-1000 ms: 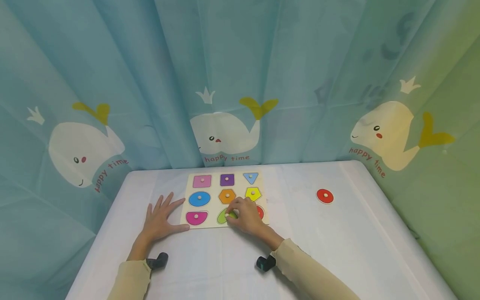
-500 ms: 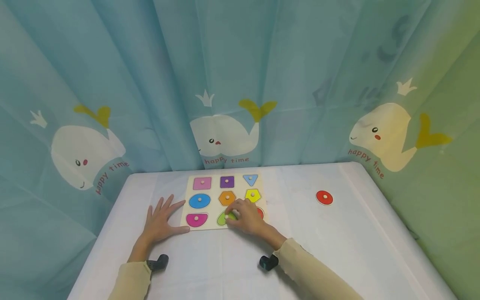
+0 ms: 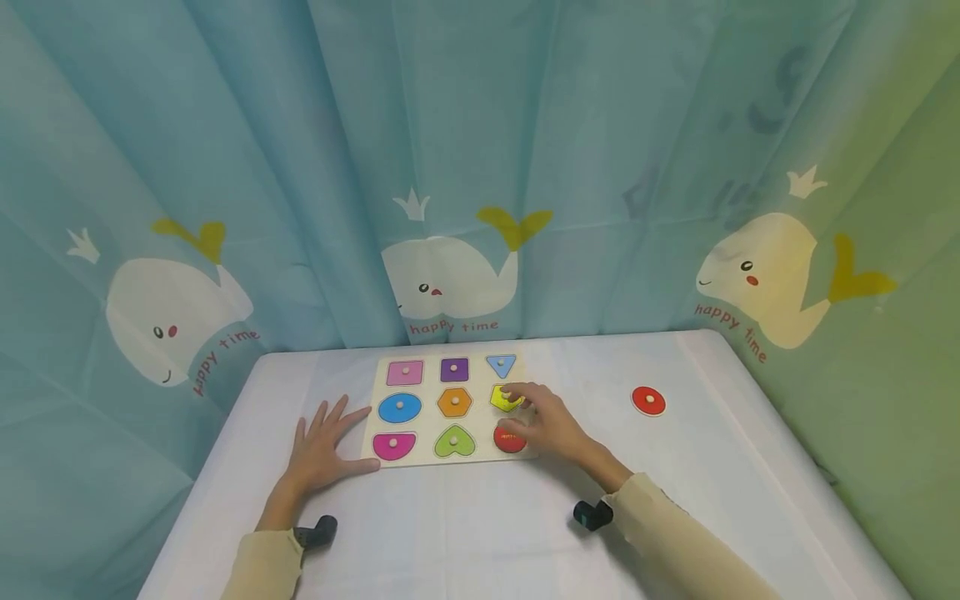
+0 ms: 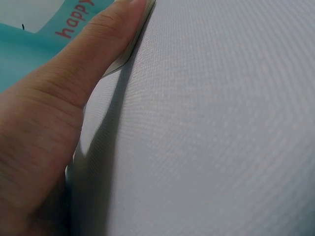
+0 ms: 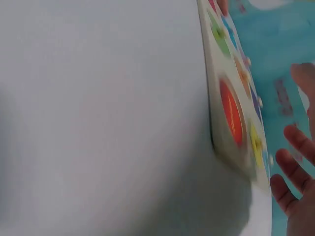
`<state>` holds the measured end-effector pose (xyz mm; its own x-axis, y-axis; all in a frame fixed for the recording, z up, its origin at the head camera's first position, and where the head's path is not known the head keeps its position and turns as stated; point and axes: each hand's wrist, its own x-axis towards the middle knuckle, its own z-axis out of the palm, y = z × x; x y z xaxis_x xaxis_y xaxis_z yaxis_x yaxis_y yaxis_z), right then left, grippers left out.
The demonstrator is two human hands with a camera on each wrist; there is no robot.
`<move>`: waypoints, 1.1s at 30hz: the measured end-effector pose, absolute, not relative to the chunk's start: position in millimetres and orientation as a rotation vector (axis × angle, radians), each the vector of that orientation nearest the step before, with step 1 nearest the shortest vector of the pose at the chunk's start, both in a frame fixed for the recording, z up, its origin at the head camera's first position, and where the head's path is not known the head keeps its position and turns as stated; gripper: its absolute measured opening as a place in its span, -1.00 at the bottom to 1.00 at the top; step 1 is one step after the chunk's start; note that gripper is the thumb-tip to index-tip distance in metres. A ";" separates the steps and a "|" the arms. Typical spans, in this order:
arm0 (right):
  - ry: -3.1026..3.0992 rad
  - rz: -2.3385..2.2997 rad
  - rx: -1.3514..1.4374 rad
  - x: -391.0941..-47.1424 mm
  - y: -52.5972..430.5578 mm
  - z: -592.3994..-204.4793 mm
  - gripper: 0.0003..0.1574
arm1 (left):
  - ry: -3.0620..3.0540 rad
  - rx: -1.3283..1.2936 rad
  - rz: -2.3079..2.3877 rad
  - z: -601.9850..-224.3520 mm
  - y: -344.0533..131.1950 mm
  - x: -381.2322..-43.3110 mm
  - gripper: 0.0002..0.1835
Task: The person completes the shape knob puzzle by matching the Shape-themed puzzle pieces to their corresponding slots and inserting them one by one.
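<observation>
A wooden knob puzzle board (image 3: 432, 385) lies on the white table. My left hand (image 3: 318, 452) rests at its left side, fingers spread and the thumb at the front left corner. In the left wrist view that thumb (image 4: 106, 37) overlaps the board's edge. My right hand (image 3: 555, 423), holding nothing, hovers over the board's right side with fingers parted. Beneath it are the yellow pentagon piece (image 3: 501, 400) and a red round slot (image 3: 511, 440) without a knob. The green heart piece (image 3: 448, 445) sits in the front row. Away to the right lies a red round piece (image 3: 642, 397) with a knob.
Other knobbed pieces fill the board, among them a blue oval (image 3: 390, 408) and an orange hexagon (image 3: 447, 403). Behind the table (image 3: 480, 533) hangs a blue-green curtain (image 3: 600, 125) printed with whales. Each wrist carries a small black camera.
My right hand has let go of the green heart piece and moved right, its fingers parting. The heart now lies fully in view in its slot. My left hand stays at the board's corner.
</observation>
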<state>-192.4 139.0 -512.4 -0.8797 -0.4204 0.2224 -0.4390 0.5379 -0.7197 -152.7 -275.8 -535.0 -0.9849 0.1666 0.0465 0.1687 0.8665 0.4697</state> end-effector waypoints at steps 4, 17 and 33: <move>-2.744 1.252 0.660 -197.4 167.0 -510.7 -0.25 | -3.029 -0.266 -0.748 -533.9 -275.6 -150.6 0.05; -2.705 1.190 0.411 -205.5 256.6 -509.8 -0.30 | -3.046 -0.254 -0.750 -533.3 -276.6 -147.7 0.06; -2.752 1.202 0.211 -204.5 327.5 -515.1 -0.37 | -3.048 -0.269 -0.723 -536.8 -276.2 -154.1 0.05</move>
<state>-204.5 327.5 -515.1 -0.9817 -0.0756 0.1750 -0.1797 0.6728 -0.7177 -154.1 -276.2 -536.8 -0.9853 0.1665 0.0371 0.1654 0.8796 0.4460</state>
